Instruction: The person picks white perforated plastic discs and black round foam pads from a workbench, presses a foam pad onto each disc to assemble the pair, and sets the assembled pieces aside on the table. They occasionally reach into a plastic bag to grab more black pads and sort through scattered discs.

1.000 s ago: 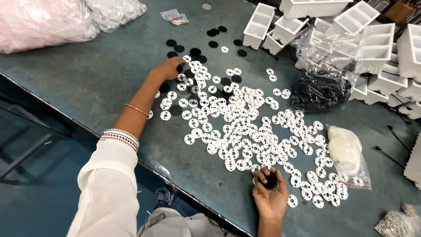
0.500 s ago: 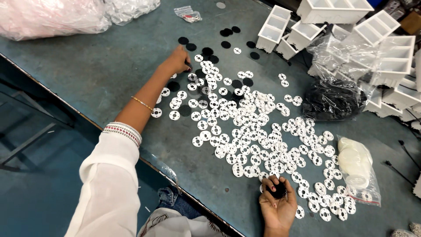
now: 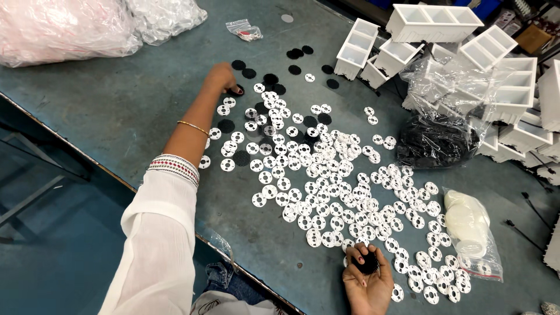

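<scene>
- Discs (image 3: 366,263): a small stack of black discs sits in the right hand (image 3: 367,283), low at the near edge of the desk (image 3: 116,111); curled fingers hide most of it, so its count and long axis cannot be read.
- Right hand lies palm up, fingers cupped round the stack, thumb and fingertips pressing on it; the wrist is cut off by the frame's bottom edge.
- Left hand (image 3: 221,77) reaches far across the desk, arm running from the white sleeve (image 3: 157,245) up and away; its fingers are bent down on a lone black disc (image 3: 236,91), mostly hidden under them. Whether it pinches or only presses cannot be told.
- A thin bangle (image 3: 192,126) rings the left forearm.
- White rings (image 3: 326,181), flat, round and pierced with holes, spread in a wide scatter from near the left hand to the right hand; some show a dark mesh-like centre.
- More black discs (image 3: 294,53), flat and matt, lie loose beyond the left hand.
- A clear bag (image 3: 472,230) of white parts lies right of the scatter; a crinkled bag of black parts (image 3: 434,143) sits farther back.
- White trays (image 3: 434,23) with square compartments pile at the far right, partly cut off.
- Desk top is worn, grey-green metal.
</scene>
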{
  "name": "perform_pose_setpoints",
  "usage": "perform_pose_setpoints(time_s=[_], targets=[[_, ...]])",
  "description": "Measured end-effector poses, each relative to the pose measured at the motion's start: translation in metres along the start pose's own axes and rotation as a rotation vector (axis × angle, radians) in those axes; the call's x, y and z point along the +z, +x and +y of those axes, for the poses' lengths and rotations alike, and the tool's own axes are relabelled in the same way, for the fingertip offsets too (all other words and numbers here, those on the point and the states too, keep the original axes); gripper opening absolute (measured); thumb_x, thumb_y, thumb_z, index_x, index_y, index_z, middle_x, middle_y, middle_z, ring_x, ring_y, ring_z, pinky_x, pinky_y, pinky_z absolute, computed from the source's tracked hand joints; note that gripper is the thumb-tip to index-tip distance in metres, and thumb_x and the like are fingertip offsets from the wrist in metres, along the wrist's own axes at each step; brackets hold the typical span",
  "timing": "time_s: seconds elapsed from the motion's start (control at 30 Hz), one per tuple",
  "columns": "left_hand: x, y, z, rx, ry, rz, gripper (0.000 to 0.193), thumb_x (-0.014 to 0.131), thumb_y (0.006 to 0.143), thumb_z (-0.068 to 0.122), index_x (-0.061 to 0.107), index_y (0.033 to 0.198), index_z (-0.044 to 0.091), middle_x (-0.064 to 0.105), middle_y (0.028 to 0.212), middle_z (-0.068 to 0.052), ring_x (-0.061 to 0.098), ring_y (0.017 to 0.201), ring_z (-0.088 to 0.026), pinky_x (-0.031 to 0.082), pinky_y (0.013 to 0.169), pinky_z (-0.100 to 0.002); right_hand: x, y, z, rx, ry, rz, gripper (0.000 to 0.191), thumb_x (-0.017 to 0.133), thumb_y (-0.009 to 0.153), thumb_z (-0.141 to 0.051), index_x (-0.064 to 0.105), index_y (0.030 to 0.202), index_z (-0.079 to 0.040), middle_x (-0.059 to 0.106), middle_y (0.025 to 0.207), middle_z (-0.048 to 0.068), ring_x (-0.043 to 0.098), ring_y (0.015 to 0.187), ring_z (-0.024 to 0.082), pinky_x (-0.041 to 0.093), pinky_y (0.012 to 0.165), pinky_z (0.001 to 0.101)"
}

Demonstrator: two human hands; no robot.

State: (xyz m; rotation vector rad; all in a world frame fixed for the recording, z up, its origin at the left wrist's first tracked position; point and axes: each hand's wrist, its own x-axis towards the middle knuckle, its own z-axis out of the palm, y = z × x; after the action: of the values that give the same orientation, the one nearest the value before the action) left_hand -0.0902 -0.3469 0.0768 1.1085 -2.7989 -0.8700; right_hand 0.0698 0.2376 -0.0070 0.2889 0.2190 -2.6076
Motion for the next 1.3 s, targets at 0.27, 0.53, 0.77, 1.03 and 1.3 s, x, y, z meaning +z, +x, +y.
perform_pose_setpoints(time_s=[0.27,0.53,0.77,1.03,1.3], targets=[[0.002,0.009,0.000,0.021,0.121,0.054,0.076,0.102,0.063,0.035,0.066,0.118,-0.001,0.065,0.121,-0.022,0.064,0.110,-0.037,0.053,0.090,-0.047,-0.015,0.007,-0.007,0.012,-0.018,-0.046,0.017,0.059,0.100,-0.015,0.062,0.098,0.001,0.051,0.095,0.008,0.047,0.087,0.017,0.038,0.042,0.0176],[-0.011,0.044,0.004,0.173,-0.242,0.246,0.041,0.097,0.066,0.036,0.079,0.084,0.004,0.077,0.084,-0.012,0.073,0.075,-0.024,0.058,0.071,-0.038,-0.056,0.029,-0.024,0.043,-0.048,-0.105,0.023,0.055,0.102,-0.021,0.061,0.100,0.001,0.049,0.097,0.010,0.046,0.087,0.018,0.039,0.039,0.0167],[-0.003,0.053,0.019,0.148,-0.023,0.244,0.044,0.099,0.063,0.040,0.081,0.091,0.012,0.077,0.096,-0.010,0.072,0.092,-0.028,0.057,0.086,-0.040,-0.099,0.044,-0.045,0.058,-0.054,-0.091,0.022,0.054,0.102,-0.023,0.061,0.101,-0.003,0.048,0.095,0.007,0.046,0.082,0.016,0.040,0.041,0.0180],[-0.005,0.061,0.024,0.068,-0.189,0.315,0.059,0.105,0.055,0.024,0.071,0.099,0.003,0.073,0.105,-0.017,0.069,0.101,-0.031,0.056,0.085,-0.040,-0.102,0.045,-0.049,0.072,-0.033,-0.104,0.021,0.054,0.101,-0.023,0.062,0.100,-0.003,0.048,0.095,0.008,0.046,0.082,0.017,0.041,0.041,0.0180],[-0.011,0.052,0.016,0.046,-0.616,-0.217,0.033,0.093,0.068,0.016,0.081,0.097,0.006,0.076,0.094,-0.006,0.065,0.073,-0.015,0.059,0.064,-0.031,-0.079,0.036,-0.037,0.072,-0.013,-0.122,0.021,0.056,0.101,-0.021,0.061,0.099,0.000,0.048,0.095,0.008,0.047,0.085,0.017,0.042,0.038,0.0166]])
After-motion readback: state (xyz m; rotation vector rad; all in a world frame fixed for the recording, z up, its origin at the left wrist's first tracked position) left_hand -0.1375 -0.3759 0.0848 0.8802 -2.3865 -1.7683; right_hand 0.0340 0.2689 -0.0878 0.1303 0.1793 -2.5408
